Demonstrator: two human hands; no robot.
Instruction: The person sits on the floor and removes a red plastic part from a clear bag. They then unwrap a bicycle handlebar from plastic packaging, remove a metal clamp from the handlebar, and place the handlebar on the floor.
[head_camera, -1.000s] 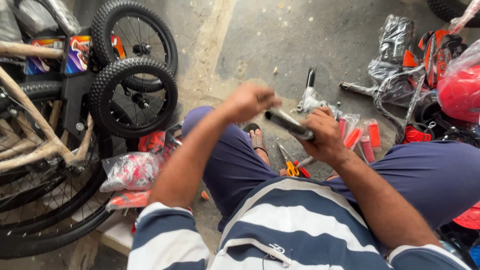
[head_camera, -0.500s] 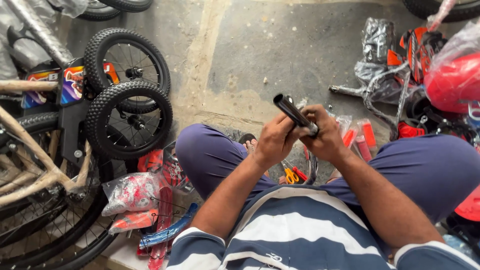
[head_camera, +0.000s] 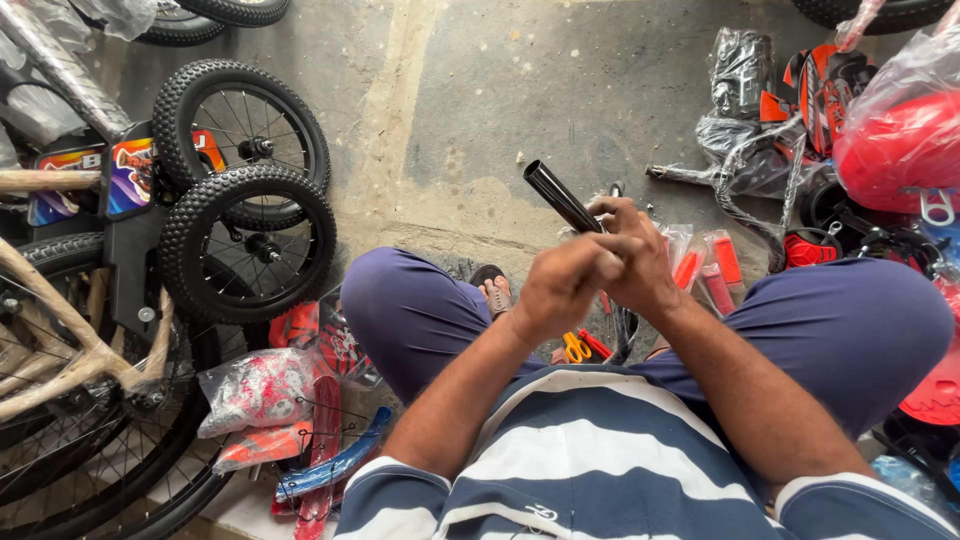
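A person in a navy-and-white striped shirt (head_camera: 600, 470) and dark blue trousers sits cross-legged on a concrete floor (head_camera: 470, 110), both hands raised together above the lap. The left hand (head_camera: 560, 285) and right hand (head_camera: 640, 260) press against each other, fingers curled closed around the lower end of a black metal tube (head_camera: 562, 197), which angles up and away to the left with its open end free; exactly which fingers bear on the tube appears hidden by the overlap of the hands. Just below the hands, between the knees, lie yellow-handled scissors (head_camera: 575, 347) and a sandal (head_camera: 494, 290). To the left, bagged red parts (head_camera: 258, 390) rest beside the thigh, with two small knobby-tyred wheels (head_camera: 248, 245) and larger bicycle wheels (head_camera: 80, 440) beyond them. To the right, orange reflectors in clear wrap (head_camera: 705, 265) lie near the knee, and farther off a red helmet in a plastic bag (head_camera: 895, 140) sits among plastic-wrapped black parts (head_camera: 742, 75).
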